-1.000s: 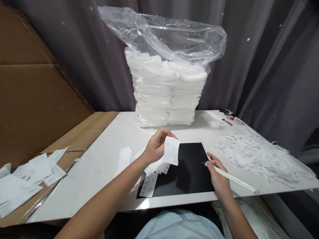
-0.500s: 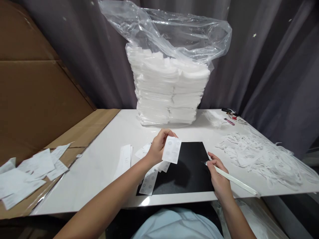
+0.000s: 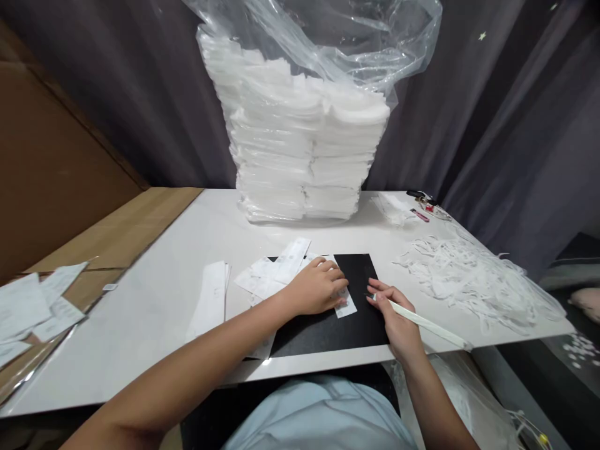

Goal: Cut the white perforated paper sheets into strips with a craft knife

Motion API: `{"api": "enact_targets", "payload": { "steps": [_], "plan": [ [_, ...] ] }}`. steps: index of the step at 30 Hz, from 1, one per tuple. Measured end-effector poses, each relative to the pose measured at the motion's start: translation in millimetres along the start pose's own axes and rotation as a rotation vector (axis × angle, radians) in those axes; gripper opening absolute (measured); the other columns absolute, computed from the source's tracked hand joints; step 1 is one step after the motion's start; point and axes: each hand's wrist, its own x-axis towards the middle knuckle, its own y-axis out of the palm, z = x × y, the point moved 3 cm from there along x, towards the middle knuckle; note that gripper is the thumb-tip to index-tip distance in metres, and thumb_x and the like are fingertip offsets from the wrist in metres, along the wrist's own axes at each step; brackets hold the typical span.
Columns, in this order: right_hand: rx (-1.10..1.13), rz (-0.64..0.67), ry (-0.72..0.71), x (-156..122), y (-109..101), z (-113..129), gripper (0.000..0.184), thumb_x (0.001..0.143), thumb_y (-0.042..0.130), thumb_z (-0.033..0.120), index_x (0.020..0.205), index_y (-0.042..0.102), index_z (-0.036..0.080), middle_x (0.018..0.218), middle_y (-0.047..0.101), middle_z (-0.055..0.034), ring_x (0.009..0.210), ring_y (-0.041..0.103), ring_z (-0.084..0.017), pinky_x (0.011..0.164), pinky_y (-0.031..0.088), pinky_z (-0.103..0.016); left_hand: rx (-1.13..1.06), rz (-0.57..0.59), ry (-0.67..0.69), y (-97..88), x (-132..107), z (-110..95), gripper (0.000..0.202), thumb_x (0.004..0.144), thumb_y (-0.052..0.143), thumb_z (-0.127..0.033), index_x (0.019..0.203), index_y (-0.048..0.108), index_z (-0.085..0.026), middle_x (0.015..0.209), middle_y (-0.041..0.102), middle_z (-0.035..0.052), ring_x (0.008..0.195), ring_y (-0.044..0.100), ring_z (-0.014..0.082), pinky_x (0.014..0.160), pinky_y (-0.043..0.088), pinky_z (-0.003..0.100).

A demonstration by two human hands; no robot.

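Note:
My left hand (image 3: 320, 286) is over the black mat (image 3: 300, 337), its fingers curled down on a small white printed sheet (image 3: 347, 307). The sheet's lower end shows past the fingers; the rest is under the hand. Beside the mat's right edge, my right hand (image 3: 398, 315) grips a craft knife (image 3: 429, 325) with a long pale handle, its thin tip pointing left toward the mat. More white printed strips (image 3: 291, 259) lie in a loose overlapping heap behind and left of my left hand. A longer white strip stack (image 3: 212, 294) rests farther left.
A clear plastic bag with stacked white sheets (image 3: 300, 144) stands at the back. Tangled white trimmings (image 3: 473, 275) cover the table's right side. On the left, loose printed sheets (image 3: 28, 306) lie on cardboard (image 3: 154, 219). Small items (image 3: 419, 215) sit at the back right.
My left hand has lowered the printed sheet from above the mat onto it and turned palm down. My right hand keeps the knife at the mat's right edge. The view has shifted slightly.

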Motion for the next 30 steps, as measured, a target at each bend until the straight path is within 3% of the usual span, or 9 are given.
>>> {"api": "enact_targets", "payload": {
  "steps": [3, 7, 22, 26, 30],
  "plan": [
    [-0.107, 0.228, 0.014, -1.6, 4.8, 11.7, 0.022, 0.08, 0.065, 0.042, 0.073, 0.066, 0.021, 0.114, 0.068, -0.0102, 0.102, 0.065, -0.026, 0.089, 0.049, -0.04, -0.047, 0.014, -0.045, 7.5, -8.2, -3.6, 0.026, 0.088, 0.057, -0.034, 0.107, 0.064, -0.018, 0.102, 0.068, 0.0091, 0.091, 0.062, 0.0242, 0.082, 0.041, 0.037],
    [-0.333, 0.433, -0.007, -2.1, 11.3, 24.7, 0.015, 0.082, 0.063, 0.034, 0.074, 0.07, 0.023, 0.105, 0.072, -0.0069, 0.098, 0.067, -0.025, 0.088, 0.05, -0.038, -0.186, 0.029, -0.054, 11.5, -16.9, 2.2, 0.027, 0.089, 0.056, -0.033, 0.113, 0.061, -0.022, 0.115, 0.064, 0.0068, 0.099, 0.061, 0.0231, 0.088, 0.039, 0.036],
    [-0.504, 0.473, -0.091, 1.9, 13.7, 17.4, 0.011, 0.082, 0.062, 0.023, 0.077, 0.072, 0.024, 0.103, 0.073, -0.0049, 0.095, 0.069, -0.021, 0.086, 0.053, -0.035, -0.29, -0.004, -0.026, 19.0, -21.8, 9.9, 0.038, 0.087, 0.055, -0.038, 0.121, 0.059, -0.022, 0.122, 0.06, 0.0098, 0.105, 0.057, 0.0273, 0.094, 0.038, 0.043],
    [-0.57, 0.51, -0.202, 1.4, 15.1, 21.8, 0.009, 0.083, 0.061, 0.019, 0.078, 0.068, 0.022, 0.102, 0.073, -0.0058, 0.093, 0.069, -0.019, 0.085, 0.054, -0.032, -0.298, 0.02, -0.032, 18.0, -21.6, 9.4, 0.042, 0.086, 0.058, -0.042, 0.122, 0.058, -0.021, 0.123, 0.059, 0.0109, 0.107, 0.056, 0.0283, 0.095, 0.038, 0.044],
    [-0.748, 0.576, -0.444, -5.5, 23.6, 30.1, 0.009, 0.088, 0.056, 0.018, 0.082, 0.063, 0.02, 0.095, 0.071, -0.0071, 0.091, 0.066, -0.019, 0.08, 0.056, -0.032, -0.292, 0.029, -0.045, 17.1, -20.5, 9.4, 0.043, 0.085, 0.059, -0.044, 0.121, 0.058, -0.022, 0.123, 0.059, 0.0105, 0.107, 0.056, 0.0286, 0.095, 0.038, 0.044]
  ]
}}
